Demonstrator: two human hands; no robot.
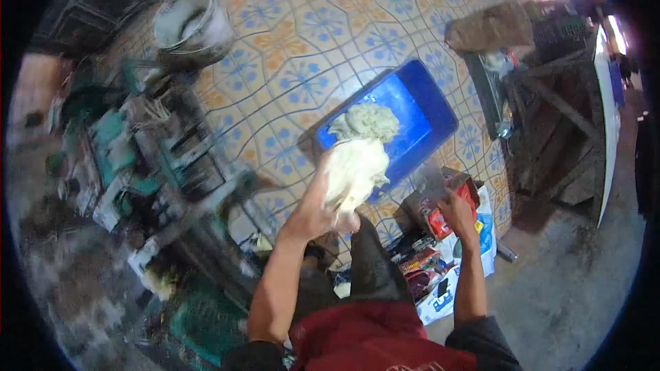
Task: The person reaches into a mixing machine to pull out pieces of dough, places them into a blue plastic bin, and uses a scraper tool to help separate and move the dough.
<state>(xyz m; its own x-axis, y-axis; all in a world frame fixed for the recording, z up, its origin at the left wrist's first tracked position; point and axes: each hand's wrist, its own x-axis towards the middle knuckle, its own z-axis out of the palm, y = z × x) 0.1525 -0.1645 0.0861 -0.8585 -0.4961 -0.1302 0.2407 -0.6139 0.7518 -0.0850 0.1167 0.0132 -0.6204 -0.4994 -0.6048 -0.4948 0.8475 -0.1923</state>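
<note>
In my left hand (313, 216) rests a large pale lump of dough (354, 172), with the fingers wrapped under and around its near side. The lump is held over the near left end of a blue plastic tub (436, 96) on the floor. A second mass of dough (364, 122) lies inside the tub, just beyond; whether the two touch, I cannot tell. My right hand (457, 214) is closed around a blurred, greyish flat blade-like thing (430, 182) that points toward the tub. Below that hand are a red box and packages.
A white bucket (189, 20) stands at the far left on patterned tiles. Green and grey machinery with a metal frame (185, 213) fills the left. Colourful packages (426, 271) lie near my legs. A wooden-legged table (564, 110) stands at right, beside a brown sack (491, 26).
</note>
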